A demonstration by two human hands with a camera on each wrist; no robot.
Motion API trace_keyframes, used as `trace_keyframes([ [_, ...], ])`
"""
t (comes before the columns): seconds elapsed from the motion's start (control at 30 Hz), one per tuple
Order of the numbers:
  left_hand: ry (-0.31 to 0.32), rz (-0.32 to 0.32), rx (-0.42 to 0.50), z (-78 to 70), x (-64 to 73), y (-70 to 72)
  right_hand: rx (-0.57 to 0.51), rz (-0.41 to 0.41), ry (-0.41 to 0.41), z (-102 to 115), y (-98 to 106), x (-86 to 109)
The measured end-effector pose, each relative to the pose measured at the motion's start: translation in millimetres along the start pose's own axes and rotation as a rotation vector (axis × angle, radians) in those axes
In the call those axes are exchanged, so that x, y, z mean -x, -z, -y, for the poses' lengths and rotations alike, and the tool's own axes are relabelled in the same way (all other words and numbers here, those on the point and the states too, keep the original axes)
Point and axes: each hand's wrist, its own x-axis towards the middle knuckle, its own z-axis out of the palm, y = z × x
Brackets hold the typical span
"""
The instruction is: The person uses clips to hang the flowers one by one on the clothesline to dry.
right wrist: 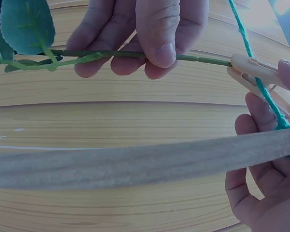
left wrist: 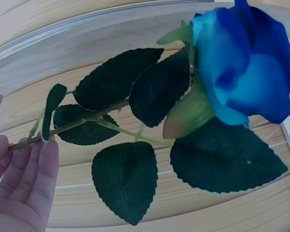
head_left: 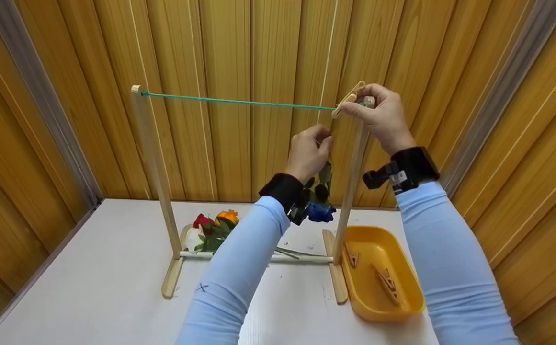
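A blue rose (head_left: 320,212) hangs head down by the right post, its petals and dark leaves large in the left wrist view. My left hand (head_left: 308,152) pinches its green stem (right wrist: 203,59) between thumb and fingers. Just above, my right hand (head_left: 384,112) grips a light clothespin (head_left: 348,99) at the right end of the green string (head_left: 239,101). In the right wrist view the clothespin's jaws meet the stem's tip and straddle the string. Whether they clamp firmly cannot be told.
A wooden frame with a left post (head_left: 155,177) and right post (head_left: 352,191) carries the string. Red, orange and white roses (head_left: 194,239) lie at its base, partly behind the left sleeve. A yellow tray (head_left: 414,299) at right holds several clothespins (head_left: 386,283).
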Motion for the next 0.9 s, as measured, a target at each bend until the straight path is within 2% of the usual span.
trace_keyframes([
  [0.2,0.014,0.049,0.014,2.4,1.6,1.1,-0.050,0.016,0.001,0,1,0.9],
  [0.4,0.010,0.083,0.008,6.3,2.6,2.4,0.006,0.020,0.003,-1,3,2.0],
  [0.6,0.029,0.115,0.001,9.2,3.4,3.7,0.013,0.032,0.004,-5,4,4.4],
  [0.77,0.050,0.131,0.013,12.4,7.3,7.0,0.059,0.035,0.024,-9,5,11.0],
  [0.9,0.053,0.137,-0.007,17.3,13.3,12.0,0.150,0.025,0.019,-16,5,22.0],
])
